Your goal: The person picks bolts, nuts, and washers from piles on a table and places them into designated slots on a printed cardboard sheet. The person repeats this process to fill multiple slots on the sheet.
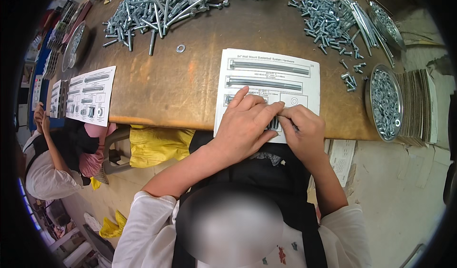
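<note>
A white sheet or card [271, 53] lies at the table's near edge in front of me. Long hex bolts show across its upper part; whether they are printed or real I cannot tell. My left hand [243, 125] rests on the sheet's lower left, fingers spread over it and thumb stretched toward the right hand. Close beside it, my right hand [302, 130] has thumb and fingers pinched together at the sheet's lower right. Small dark, shiny shapes [274, 123] show between the two hands, mostly covered by fingers. What the right fingers hold is hidden.
A heap of long bolts [157, 10] covers the far left of the table, with a loose washer [181, 48] nearer. Short bolts [328, 25] lie far right, beside a metal bowl of washers [384, 101] and stacked cardboard [419, 106]. Another person [52, 163] handles similar sheets [90, 96] at left.
</note>
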`<action>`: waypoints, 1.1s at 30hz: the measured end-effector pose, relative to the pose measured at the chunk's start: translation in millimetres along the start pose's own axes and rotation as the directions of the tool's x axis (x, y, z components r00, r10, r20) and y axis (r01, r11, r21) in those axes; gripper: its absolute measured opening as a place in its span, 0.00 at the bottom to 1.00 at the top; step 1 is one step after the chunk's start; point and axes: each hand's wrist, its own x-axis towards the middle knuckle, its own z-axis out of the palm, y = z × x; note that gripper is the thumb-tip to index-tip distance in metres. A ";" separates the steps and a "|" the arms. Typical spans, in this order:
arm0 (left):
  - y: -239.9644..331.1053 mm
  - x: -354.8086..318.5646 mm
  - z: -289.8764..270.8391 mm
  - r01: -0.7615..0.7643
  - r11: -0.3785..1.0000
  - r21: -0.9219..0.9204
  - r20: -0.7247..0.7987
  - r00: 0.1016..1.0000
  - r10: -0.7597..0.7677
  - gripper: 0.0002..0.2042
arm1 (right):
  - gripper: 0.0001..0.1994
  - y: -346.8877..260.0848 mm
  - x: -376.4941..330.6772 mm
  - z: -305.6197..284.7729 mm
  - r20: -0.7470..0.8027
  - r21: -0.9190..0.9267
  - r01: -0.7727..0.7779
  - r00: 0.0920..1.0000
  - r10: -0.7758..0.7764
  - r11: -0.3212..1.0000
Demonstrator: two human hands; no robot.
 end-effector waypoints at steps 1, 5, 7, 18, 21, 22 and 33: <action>0.3 0.7 -0.5 0.002 1.000 0.002 0.004 1.000 -0.002 0.32 | 0.04 -0.4 -1.1 1.2 -0.009 0.005 -0.009 1.000 0.009 1.000; 7.0 -3.5 -15.0 0.015 0.999 0.036 -0.049 0.999 -0.013 0.30 | 0.10 -8.5 -9.4 -7.1 -0.021 0.032 -0.147 0.989 0.148 0.989; 1.2 -14.9 -16.3 0.031 0.998 0.054 -0.043 0.999 -0.028 0.29 | 0.13 -13.3 -13.6 -12.6 -0.006 0.053 -0.112 0.994 0.112 0.992; 4.9 -20.0 -4.7 0.077 0.995 0.070 -0.073 0.995 -0.072 0.26 | 0.18 -6.0 -20.7 -0.6 0.031 -0.061 0.070 0.997 -0.068 0.996; 10.7 -17.8 -6.3 0.068 0.994 0.091 -0.099 0.993 -0.059 0.24 | 0.19 -7.5 -16.6 -13.3 0.065 -0.053 0.059 0.996 -0.056 0.997; 11.2 -17.8 -6.3 0.068 0.995 0.067 -0.115 0.992 -0.060 0.24 | 0.19 -7.9 -15.3 -23.2 0.078 0.005 0.014 0.997 -0.014 1.000; 8.5 -11.8 -27.0 -0.012 1.000 -0.021 -0.116 0.993 0.010 0.13 | 0.08 122.4 -33.4 -224.2 -0.333 -0.568 -0.533 0.845 0.417 0.627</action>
